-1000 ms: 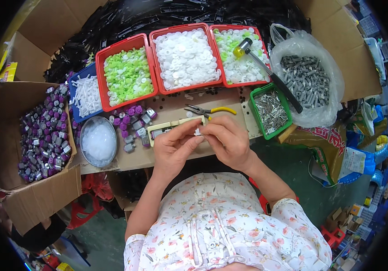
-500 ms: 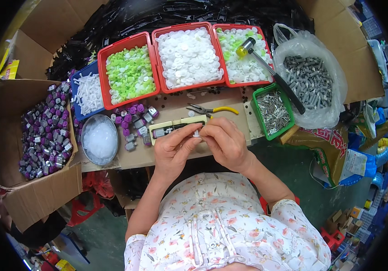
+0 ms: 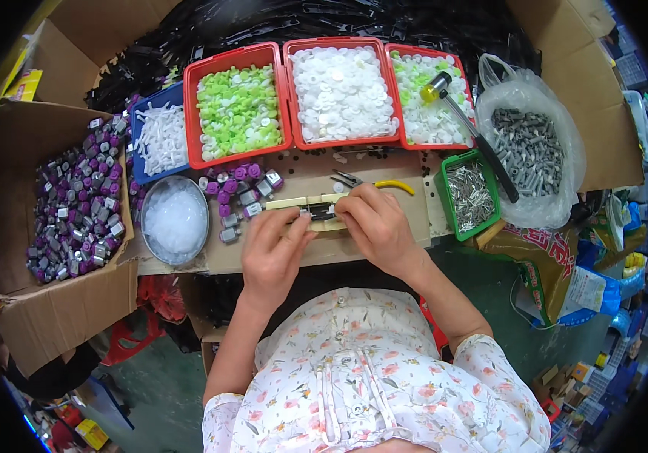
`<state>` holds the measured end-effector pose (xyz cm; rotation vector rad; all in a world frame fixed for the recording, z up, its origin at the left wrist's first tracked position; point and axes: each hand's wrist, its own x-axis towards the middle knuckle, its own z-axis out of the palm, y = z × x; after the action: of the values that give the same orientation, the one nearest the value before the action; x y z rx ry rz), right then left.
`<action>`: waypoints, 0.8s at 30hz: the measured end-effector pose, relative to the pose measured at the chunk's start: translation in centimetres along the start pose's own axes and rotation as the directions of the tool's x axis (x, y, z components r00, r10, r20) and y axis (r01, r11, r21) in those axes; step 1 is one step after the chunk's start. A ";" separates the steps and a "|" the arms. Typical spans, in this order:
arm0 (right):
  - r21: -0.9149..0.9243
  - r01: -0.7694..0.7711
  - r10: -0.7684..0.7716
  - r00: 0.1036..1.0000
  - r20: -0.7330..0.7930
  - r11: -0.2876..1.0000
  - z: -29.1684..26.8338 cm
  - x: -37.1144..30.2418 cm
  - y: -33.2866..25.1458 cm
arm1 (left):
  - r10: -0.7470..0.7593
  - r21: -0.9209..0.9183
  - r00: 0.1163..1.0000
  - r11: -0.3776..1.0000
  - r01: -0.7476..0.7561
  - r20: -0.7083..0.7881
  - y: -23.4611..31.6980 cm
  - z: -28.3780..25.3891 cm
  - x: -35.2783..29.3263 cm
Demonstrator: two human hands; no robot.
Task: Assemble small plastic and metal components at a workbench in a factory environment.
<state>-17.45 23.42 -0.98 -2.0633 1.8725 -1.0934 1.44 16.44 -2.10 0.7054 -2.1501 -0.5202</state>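
A cream-coloured holder point(image 3: 287, 203) lies on the cardboard-topped bench, with a dark, narrow part point(image 3: 322, 214) set in it. My left hand point(image 3: 272, 248) is at the left end of the holder, thumb and forefinger pinched on a small white plastic piece point(image 3: 305, 215). At the right end, my right hand point(image 3: 378, 230) has its fingertips pressed together against the holder. A whitish bit shows beside those fingertips, but what they grip is mostly hidden. Behind the right hand lie pliers point(image 3: 394, 186) with yellow handles. Several purple-and-grey motors point(image 3: 249, 198) lie left of the holder.
Red trays hold green-and-white pieces point(image 3: 239, 113) and white discs point(image 3: 343, 94). A hammer point(image 3: 482, 143) lies across the right tray and green basket point(image 3: 460, 233) of metal pins. Left are a metal bowl point(image 3: 204, 238), blue tray point(image 3: 140, 175) and carton point(image 3: 75, 321) of motors.
My hands have moved apart from their shared white piece. The left has shifted left and down; the right is now at the holder's right end. The whole view has shifted slightly.
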 end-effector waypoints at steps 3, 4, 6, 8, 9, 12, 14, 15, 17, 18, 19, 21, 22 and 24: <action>0.018 0.040 -0.040 0.999 -0.002 0.999 0.5 0.4 0.1 | 0.105 0.119 0.991 0.986 -0.115 0.084 -0.9 0.5 -1.4; 0.020 0.041 -0.042 0.999 0.002 0.999 0.6 0.5 0.1 | 0.101 0.121 0.991 0.987 -0.110 0.082 -1.0 0.5 -1.5; 0.009 0.040 -0.040 0.999 0.031 0.999 0.7 0.6 0.1 | 0.142 0.150 0.985 0.976 -0.156 0.098 -1.1 0.6 -1.6; 0.017 0.049 -0.049 0.998 0.036 0.999 0.9 0.7 0.2 | 0.140 0.152 0.987 0.977 -0.151 0.080 -1.2 0.8 -1.7; 0.023 0.056 -0.057 0.998 0.037 0.998 1.0 0.8 0.3 | 0.143 0.152 0.988 0.977 -0.151 0.064 -1.3 0.9 -1.7; 0.012 0.056 -0.057 0.995 0.076 0.998 1.1 1.0 0.4 | 0.142 0.155 0.987 0.976 -0.153 0.077 -1.3 1.0 -1.6; 0.017 0.070 -0.071 0.994 0.086 0.997 1.2 1.2 0.5 | 0.124 0.155 0.989 0.978 -0.136 0.083 -1.3 1.0 -1.6; 0.016 0.081 -0.082 0.992 0.093 0.997 1.1 1.3 0.4 | 0.112 0.150 0.990 0.981 -0.125 0.090 -1.3 1.0 -1.7; 0.004 0.082 -0.082 0.990 0.114 0.997 1.0 1.5 0.3 | 0.131 0.153 0.988 0.978 -0.142 0.083 -1.4 1.1 -1.6; -0.011 0.083 -0.081 0.988 0.132 0.996 1.0 1.6 0.3 | 0.154 0.155 0.985 0.974 -0.165 0.077 -1.5 1.2 -1.6; -0.011 0.083 -0.081 0.988 0.135 0.996 0.9 1.6 0.2 | 0.151 0.155 0.986 0.975 -0.161 0.075 -1.5 1.2 -1.6; -0.036 0.096 -0.088 0.978 0.187 0.995 0.8 1.8 0.1 | 0.160 0.159 0.984 0.972 -0.171 0.079 -1.6 1.2 -1.7; -0.037 0.097 -0.088 0.978 0.191 0.995 0.7 1.9 0.0 | 0.157 0.158 0.985 0.973 -0.167 0.076 -1.7 1.2 -1.7; -0.052 0.108 -0.090 0.958 0.271 0.993 0.7 2.0 -0.1 | 0.164 0.159 0.983 0.972 -0.175 0.082 -1.7 1.2 -1.8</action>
<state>-17.09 21.35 -0.59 -2.2338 1.7117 -0.7326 1.98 16.39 -4.81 0.5929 -2.3122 -0.2812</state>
